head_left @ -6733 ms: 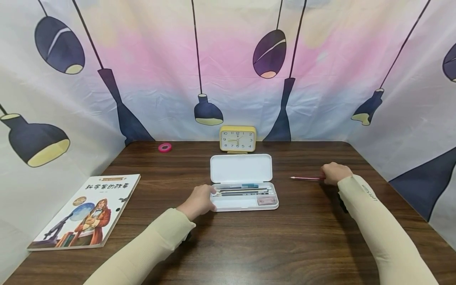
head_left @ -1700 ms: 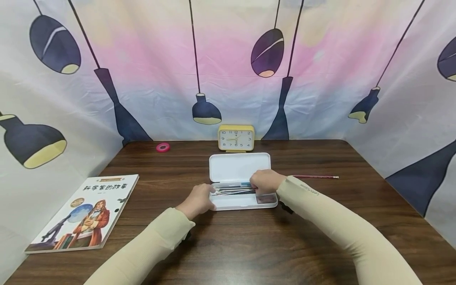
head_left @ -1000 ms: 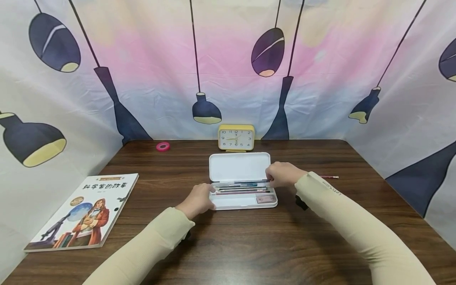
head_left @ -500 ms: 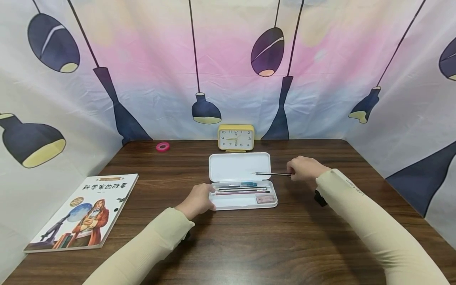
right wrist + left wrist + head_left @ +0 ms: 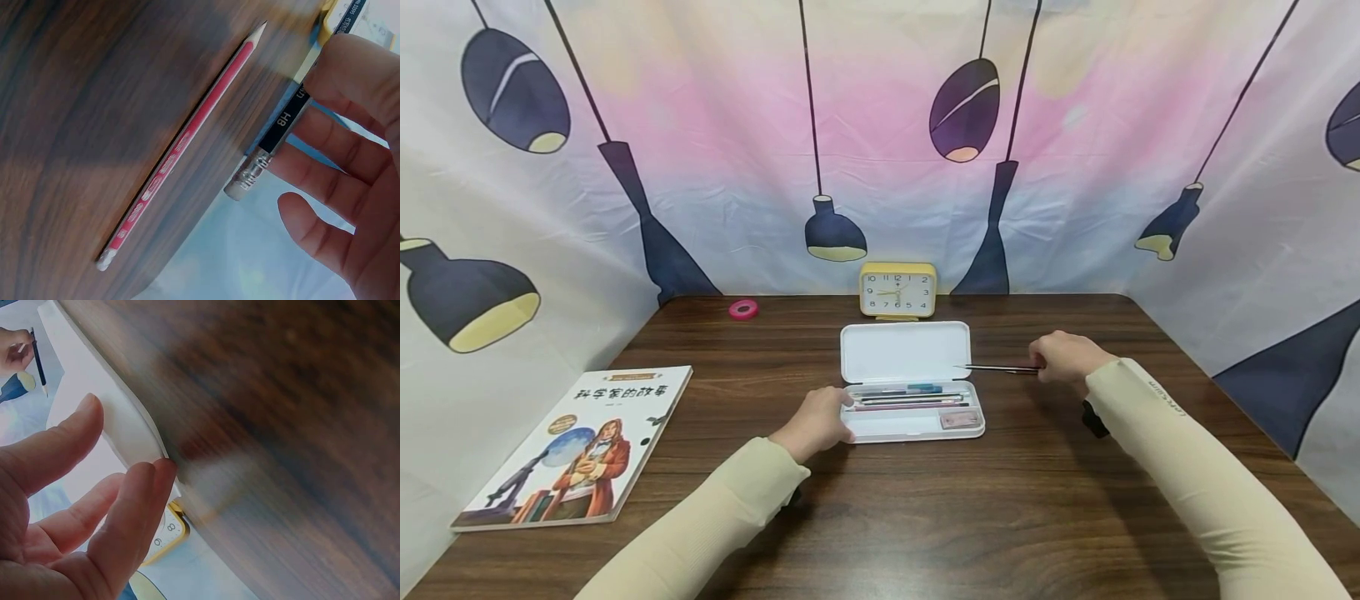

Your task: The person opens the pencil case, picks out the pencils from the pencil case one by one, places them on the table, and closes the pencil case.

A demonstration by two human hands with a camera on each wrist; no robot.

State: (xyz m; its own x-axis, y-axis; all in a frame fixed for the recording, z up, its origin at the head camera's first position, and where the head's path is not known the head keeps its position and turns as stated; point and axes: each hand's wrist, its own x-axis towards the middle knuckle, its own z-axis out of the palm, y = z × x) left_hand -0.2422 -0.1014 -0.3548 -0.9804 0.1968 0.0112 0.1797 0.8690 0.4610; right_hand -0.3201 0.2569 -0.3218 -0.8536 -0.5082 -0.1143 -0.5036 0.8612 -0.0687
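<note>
A white pencil case (image 5: pixel 887 426) lies with its lid (image 5: pixel 906 350) raised in the middle of the table; several pencils (image 5: pixel 910 402), a teal-ended pen (image 5: pixel 923 388) and a pinkish eraser (image 5: pixel 960 419) are inside. My left hand (image 5: pixel 815 423) holds the case's left end between thumb and fingers. To the right of the case, my right hand (image 5: pixel 1070 357) pinches a black HB pencil (image 5: pixel 287 119) near its eraser end, its point toward the lid. Below it on the table lies a red pencil (image 5: pixel 181 150), clear in the right wrist view but mostly hidden in the head view.
Behind the case stands a yellow alarm clock (image 5: pixel 898 291). A pink ring-shaped roll (image 5: pixel 743 310) lies at the back left, and a picture book (image 5: pixel 576 450) at the left edge. A fabric backdrop (image 5: pixel 737 167) surrounds the table (image 5: pixel 925 517).
Earlier my right hand held the red pencil right of the case and let it go there. Since then it has lifted the black pencil from the case and carried it right. The left hand stays put.
</note>
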